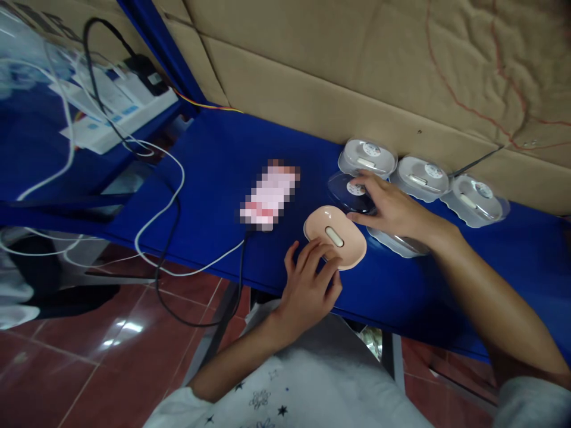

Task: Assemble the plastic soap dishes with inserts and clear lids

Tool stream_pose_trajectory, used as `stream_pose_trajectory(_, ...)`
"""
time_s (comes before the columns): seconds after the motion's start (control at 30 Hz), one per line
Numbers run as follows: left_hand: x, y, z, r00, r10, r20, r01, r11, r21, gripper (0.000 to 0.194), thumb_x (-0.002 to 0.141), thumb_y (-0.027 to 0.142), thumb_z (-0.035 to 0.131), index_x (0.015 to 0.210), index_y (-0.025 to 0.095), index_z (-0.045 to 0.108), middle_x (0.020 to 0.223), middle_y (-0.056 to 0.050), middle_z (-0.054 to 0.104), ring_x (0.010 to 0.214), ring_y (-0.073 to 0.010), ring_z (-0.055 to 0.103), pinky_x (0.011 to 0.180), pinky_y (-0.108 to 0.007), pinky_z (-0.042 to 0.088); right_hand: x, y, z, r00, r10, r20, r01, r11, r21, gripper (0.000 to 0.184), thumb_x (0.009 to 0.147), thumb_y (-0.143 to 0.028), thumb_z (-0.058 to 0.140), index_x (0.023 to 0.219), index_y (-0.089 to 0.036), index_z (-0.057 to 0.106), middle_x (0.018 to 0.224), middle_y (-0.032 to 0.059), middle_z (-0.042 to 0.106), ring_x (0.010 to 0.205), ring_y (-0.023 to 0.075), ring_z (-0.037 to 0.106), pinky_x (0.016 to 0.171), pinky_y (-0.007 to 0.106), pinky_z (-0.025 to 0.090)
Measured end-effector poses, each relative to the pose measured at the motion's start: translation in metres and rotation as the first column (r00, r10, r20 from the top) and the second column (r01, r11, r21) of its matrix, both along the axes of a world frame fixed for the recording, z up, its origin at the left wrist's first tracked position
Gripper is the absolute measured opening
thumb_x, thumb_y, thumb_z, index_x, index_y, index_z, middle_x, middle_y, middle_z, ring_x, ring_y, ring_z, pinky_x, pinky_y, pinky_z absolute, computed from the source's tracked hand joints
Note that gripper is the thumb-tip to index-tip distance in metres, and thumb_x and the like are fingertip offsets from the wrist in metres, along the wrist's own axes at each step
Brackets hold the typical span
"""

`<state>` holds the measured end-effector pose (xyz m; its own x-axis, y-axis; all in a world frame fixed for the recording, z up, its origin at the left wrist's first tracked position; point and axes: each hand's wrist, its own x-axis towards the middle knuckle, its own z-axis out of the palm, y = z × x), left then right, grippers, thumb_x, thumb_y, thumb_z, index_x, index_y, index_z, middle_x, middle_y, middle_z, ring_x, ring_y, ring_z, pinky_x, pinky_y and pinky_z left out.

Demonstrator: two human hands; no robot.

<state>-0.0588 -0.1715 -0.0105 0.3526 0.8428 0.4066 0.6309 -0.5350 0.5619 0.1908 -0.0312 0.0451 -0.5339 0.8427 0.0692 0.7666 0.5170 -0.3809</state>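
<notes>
A pink rounded-oval dish-like piece (317,221) with a small pale oblong bar in its middle lies on the blue tabletop. Over its near edge rest the spread, bent fingers of my left hand (310,291). My right hand (388,205) has its fingers and thumb around a clear plastic cover (341,189) with a round white sticker, just behind the pink piece. Part of that cover is hidden by the hand. Another clear-covered piece (397,244) sits partly under my right wrist.
Three clear-covered pieces, the leftmost a covered case (363,156), line the cardboard wall (321,77). A blurred-out phone-like rectangle (270,196) lies left of my hands, a cable at its near end. White and black cables hang over the table edge. A power strip (120,122) is at left.
</notes>
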Motion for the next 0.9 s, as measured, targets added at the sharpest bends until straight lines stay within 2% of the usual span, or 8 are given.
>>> stream_pose_trajectory(0.17, -0.001, 0.001, -0.001, 1.000, 0.010, 0.011, -0.011, 0.999, 0.040, 0.020, 0.103, 0.018, 0.067, 0.119, 0.028, 0.069, 0.118, -0.005, 0.076, 0.122, -0.0268, 0.065, 0.116, -0.053, 0.031, 0.007, 0.003, -0.003, 0.992, -0.009, 0.123, 0.013, 0.999, -0.032, 0.072, 0.093, -0.047, 0.078, 0.155, -0.023, 0.051, 0.172, 0.0231, 0.044, 0.160, 0.0466, 0.042, 0.122, 0.074, 0.042)
stream_pose_trajectory(0.27, -0.002, 0.002, -0.002, 0.997, 0.003, 0.081, -0.006, 0.999, 0.045, 0.018, 0.102, 0.016, 0.069, 0.116, 0.028, 0.070, 0.116, -0.003, 0.075, 0.118, -0.0240, 0.066, 0.113, -0.049, 0.036, -0.001, -0.017, 0.014, 0.985, -0.017, 0.174, 0.012, 0.999, 0.034, 0.055, 0.103, -0.041, 0.067, 0.153, -0.021, 0.055, 0.175, 0.0221, 0.040, 0.162, 0.0444, 0.039, 0.124, 0.074, 0.039)
stream_pose_trajectory(0.33, -0.004, 0.002, -0.003, 0.991, -0.002, 0.132, -0.006, 0.998, 0.056, 0.022, 0.102, 0.013, 0.068, 0.118, 0.027, 0.069, 0.120, -0.004, 0.072, 0.119, -0.0230, 0.066, 0.111, -0.048, 0.040, -0.010, -0.037, 0.027, 0.991, 0.005, 0.134, -0.017, 0.996, 0.088, 0.044, 0.109, -0.041, 0.058, 0.149, -0.023, 0.061, 0.172, 0.0185, 0.045, 0.161, 0.0394, 0.043, 0.126, 0.069, 0.040)
stream_pose_trajectory(0.4, -0.006, 0.002, -0.003, 0.977, 0.019, 0.212, -0.036, 0.996, 0.077, 0.026, 0.102, 0.010, 0.067, 0.124, 0.025, 0.067, 0.127, -0.008, 0.068, 0.122, -0.0226, 0.065, 0.110, -0.046, 0.045, -0.020, -0.059, 0.034, 0.992, 0.092, 0.087, -0.098, 0.993, 0.070, 0.043, 0.109, -0.044, 0.058, 0.148, -0.027, 0.063, 0.169, 0.0133, 0.052, 0.158, 0.0352, 0.048, 0.126, 0.062, 0.043)
stream_pose_trajectory(0.53, -0.010, 0.000, -0.003, 0.937, 0.060, 0.345, -0.099, 0.990, 0.096, 0.038, 0.100, 0.005, 0.062, 0.134, 0.021, 0.060, 0.135, -0.012, 0.060, 0.129, -0.0233, 0.061, 0.109, -0.042, 0.054, -0.040, -0.089, 0.024, 0.964, 0.235, 0.121, -0.234, 0.972, -0.024, 0.059, 0.102, -0.046, 0.073, 0.157, -0.030, 0.057, 0.172, 0.0101, 0.049, 0.159, 0.0365, 0.046, 0.128, 0.062, 0.043)
stream_pose_trajectory(0.7, -0.012, -0.001, -0.005, 0.934, 0.066, 0.351, -0.106, 0.990, 0.094, 0.039, 0.098, 0.008, 0.064, 0.135, 0.019, 0.059, 0.136, -0.014, 0.059, 0.131, -0.0251, 0.060, 0.111, -0.045, 0.054, -0.052, -0.091, 0.001, 0.973, 0.181, 0.142, -0.186, 0.982, 0.022, 0.053, 0.104, -0.025, 0.068, 0.156, -0.023, 0.059, 0.161, 0.0105, 0.061, 0.162, 0.0384, 0.040, 0.126, 0.063, 0.046)
stream_pose_trajectory(0.8, -0.012, -0.001, -0.005, 0.936, 0.073, 0.344, -0.111, 0.990, 0.092, 0.037, 0.099, 0.010, 0.064, 0.134, 0.019, 0.060, 0.136, -0.013, 0.059, 0.129, -0.0257, 0.060, 0.110, -0.046, 0.054, -0.055, -0.088, 0.000, 0.975, 0.197, 0.107, -0.200, 0.980, 0.021, 0.045, 0.107, -0.024, 0.062, 0.152, -0.020, 0.061, 0.159, 0.0123, 0.064, 0.156, 0.0360, 0.051, 0.125, 0.064, 0.046)
stream_pose_trajectory(0.9, -0.010, -0.001, -0.004, 0.941, 0.073, 0.330, -0.111, 0.989, 0.099, 0.034, 0.100, 0.011, 0.063, 0.133, 0.020, 0.062, 0.136, -0.013, 0.060, 0.129, -0.0259, 0.061, 0.109, -0.046, 0.053, -0.054, -0.086, 0.010, 0.975, 0.210, 0.070, -0.211, 0.977, 0.002, 0.038, 0.112, -0.028, 0.055, 0.148, -0.019, 0.062, 0.160, 0.0141, 0.062, 0.147, 0.0316, 0.060, 0.124, 0.062, 0.047)
